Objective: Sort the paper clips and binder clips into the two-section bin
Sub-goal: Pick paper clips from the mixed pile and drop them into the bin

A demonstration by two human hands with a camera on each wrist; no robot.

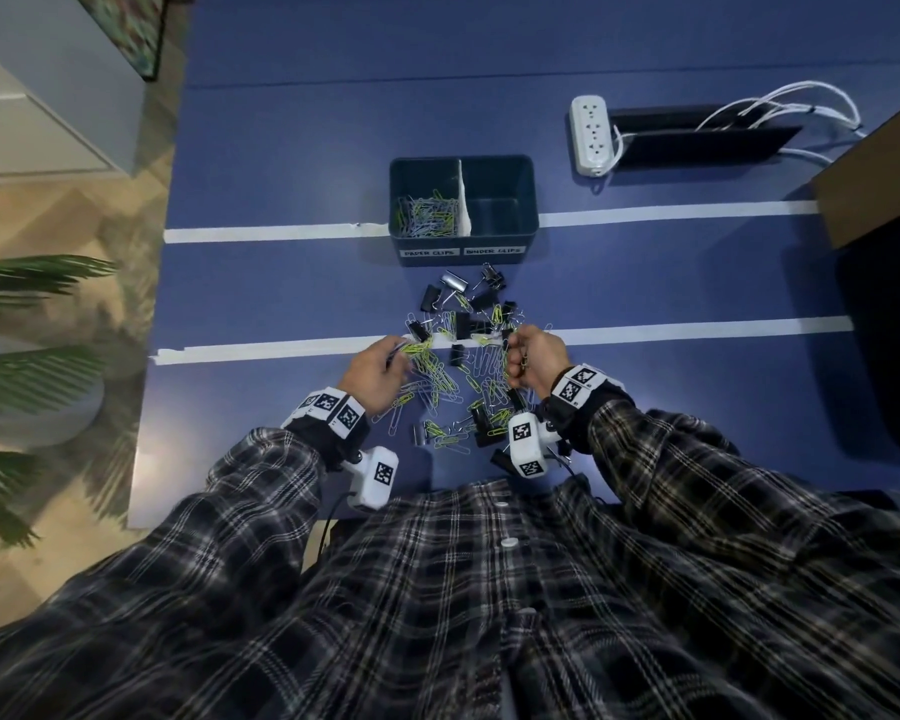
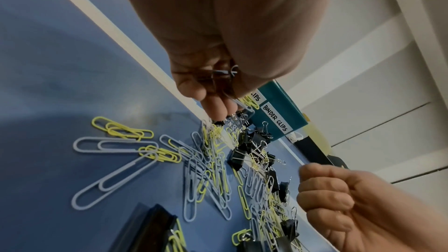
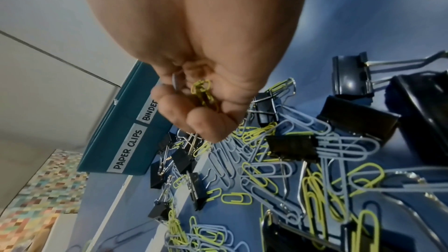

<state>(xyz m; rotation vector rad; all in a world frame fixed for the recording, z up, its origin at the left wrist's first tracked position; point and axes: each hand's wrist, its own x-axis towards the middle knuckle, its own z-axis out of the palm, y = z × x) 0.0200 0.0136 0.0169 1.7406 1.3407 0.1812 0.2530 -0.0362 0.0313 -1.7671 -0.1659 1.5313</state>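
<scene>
Here my right grip [image 1: 528, 356] curls round yellow paper clips [image 3: 203, 92], my left grip [image 1: 380, 374] round grey ones [image 2: 224, 73], over the mixed pile [image 1: 458, 356] before the teal 2-section bin [image 1: 510, 171] on the blue, white-taped counter [image 1: 281, 283].

Bin [image 1: 510, 254] stands on the table [image 1: 281, 148], across the far tape strip [image 1: 271, 233]. Paper clips [image 1: 427, 215] lie in its left section. Nearer than the bin, a mixed pile [image 1: 458, 356] of paper clips and binder clips [image 1: 461, 325] straddles the near strip [image 1: 697, 327]. Power strip [image 1: 591, 135] lies right of and behind the bin; a box [image 1: 874, 189] at the right edge
</scene>
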